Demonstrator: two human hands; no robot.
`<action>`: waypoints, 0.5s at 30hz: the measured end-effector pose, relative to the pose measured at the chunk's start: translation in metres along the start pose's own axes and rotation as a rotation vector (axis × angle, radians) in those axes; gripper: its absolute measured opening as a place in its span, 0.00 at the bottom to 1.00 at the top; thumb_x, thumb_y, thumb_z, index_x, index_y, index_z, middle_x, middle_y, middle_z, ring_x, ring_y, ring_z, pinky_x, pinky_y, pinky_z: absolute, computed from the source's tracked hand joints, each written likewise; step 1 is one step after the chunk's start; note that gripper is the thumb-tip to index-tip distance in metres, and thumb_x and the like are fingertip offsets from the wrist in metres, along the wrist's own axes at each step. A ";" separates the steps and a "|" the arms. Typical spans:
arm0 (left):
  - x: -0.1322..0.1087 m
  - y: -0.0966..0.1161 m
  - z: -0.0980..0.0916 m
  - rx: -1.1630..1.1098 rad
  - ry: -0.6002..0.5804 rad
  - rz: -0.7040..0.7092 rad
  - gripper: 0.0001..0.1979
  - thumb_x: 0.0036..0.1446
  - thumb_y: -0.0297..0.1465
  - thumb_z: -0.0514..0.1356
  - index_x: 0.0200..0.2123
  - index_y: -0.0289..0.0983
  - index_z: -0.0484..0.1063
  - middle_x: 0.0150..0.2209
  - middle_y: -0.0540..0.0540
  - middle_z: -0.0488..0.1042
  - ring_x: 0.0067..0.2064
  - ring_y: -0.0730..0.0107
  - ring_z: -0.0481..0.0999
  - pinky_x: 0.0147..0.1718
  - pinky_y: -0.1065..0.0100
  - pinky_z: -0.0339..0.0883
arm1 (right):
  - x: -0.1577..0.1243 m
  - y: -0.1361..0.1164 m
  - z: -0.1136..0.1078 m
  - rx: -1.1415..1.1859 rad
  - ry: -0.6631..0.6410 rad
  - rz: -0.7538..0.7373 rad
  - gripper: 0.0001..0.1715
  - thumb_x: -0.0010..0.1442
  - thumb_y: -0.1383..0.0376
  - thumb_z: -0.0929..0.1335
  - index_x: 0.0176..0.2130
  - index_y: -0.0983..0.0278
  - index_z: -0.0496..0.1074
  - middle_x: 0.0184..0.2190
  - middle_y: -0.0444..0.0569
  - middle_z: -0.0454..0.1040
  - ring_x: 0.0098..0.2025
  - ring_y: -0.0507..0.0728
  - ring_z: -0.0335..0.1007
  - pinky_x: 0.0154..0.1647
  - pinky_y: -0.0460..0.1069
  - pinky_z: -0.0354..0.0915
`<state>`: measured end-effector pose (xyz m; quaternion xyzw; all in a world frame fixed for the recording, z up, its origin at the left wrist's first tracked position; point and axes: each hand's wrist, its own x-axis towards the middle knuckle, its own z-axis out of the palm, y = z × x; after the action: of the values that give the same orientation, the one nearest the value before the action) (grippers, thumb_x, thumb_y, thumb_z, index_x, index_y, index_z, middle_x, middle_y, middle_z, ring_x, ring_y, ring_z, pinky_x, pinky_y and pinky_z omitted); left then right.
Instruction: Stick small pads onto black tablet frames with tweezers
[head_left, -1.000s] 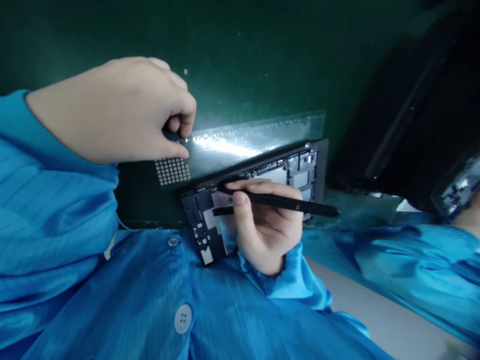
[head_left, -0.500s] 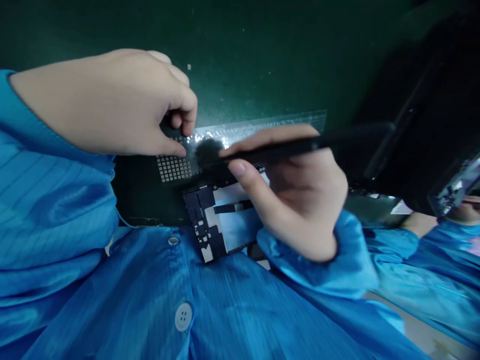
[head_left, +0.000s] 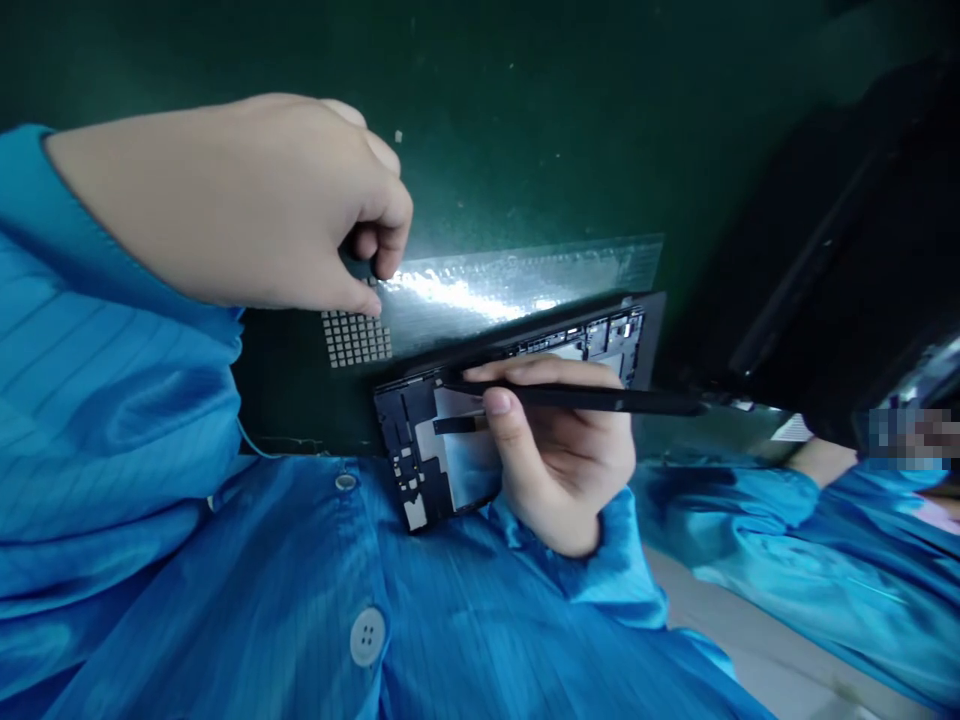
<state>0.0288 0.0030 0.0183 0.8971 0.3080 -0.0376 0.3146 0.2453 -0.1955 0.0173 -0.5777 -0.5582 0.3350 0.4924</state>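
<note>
My left hand (head_left: pixel 300 200) pinches the edge of a clear plastic sheet (head_left: pixel 592 270) between thumb and forefinger. Small grey square pads (head_left: pixel 356 340) sit in rows at the sheet's left end, just under my thumb. Black tweezers (head_left: pixel 637 399) lie in my right hand (head_left: pixel 562 440), gripped like a pen. Their tips point left and are over the upper left part of an opened black electronic device (head_left: pixel 390 415), perhaps a tablet. A tiny pale square shows at the tips; whether they grip it, I cannot tell. My right hand covers the device's middle.
A large dark object (head_left: pixel 832 240) stands on the right of the green table surface (head_left: pixel 525 120). One loose pale pad (head_left: pixel 399 136) lies beyond my left hand. At the far right a co-worker's blue sleeve (head_left: pixel 772 500) and arm are visible.
My right hand with the tweezers has moved down from above the plastic sheet to the device. More of the sheet and the device's far end now shows. My left hand keeps its pinch.
</note>
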 end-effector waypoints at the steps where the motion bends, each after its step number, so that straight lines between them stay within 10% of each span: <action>1: 0.000 -0.001 0.000 0.011 0.001 0.001 0.56 0.46 0.77 0.31 0.35 0.40 0.81 0.37 0.47 0.72 0.58 0.47 0.78 0.62 0.37 0.72 | -0.001 0.003 0.000 0.004 -0.007 -0.003 0.16 0.69 0.75 0.74 0.52 0.59 0.79 0.43 0.48 0.85 0.47 0.57 0.88 0.51 0.55 0.85; 15: -0.001 0.001 -0.003 0.046 -0.023 0.001 0.58 0.44 0.80 0.28 0.35 0.44 0.80 0.36 0.46 0.72 0.53 0.55 0.77 0.64 0.45 0.72 | 0.056 -0.011 -0.007 -0.122 -0.301 -0.060 0.08 0.70 0.67 0.78 0.49 0.58 0.80 0.45 0.46 0.87 0.47 0.58 0.88 0.51 0.54 0.86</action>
<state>0.0283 0.0033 0.0213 0.9037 0.3029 -0.0551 0.2975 0.2567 -0.1430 0.0391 -0.5329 -0.6618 0.3687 0.3769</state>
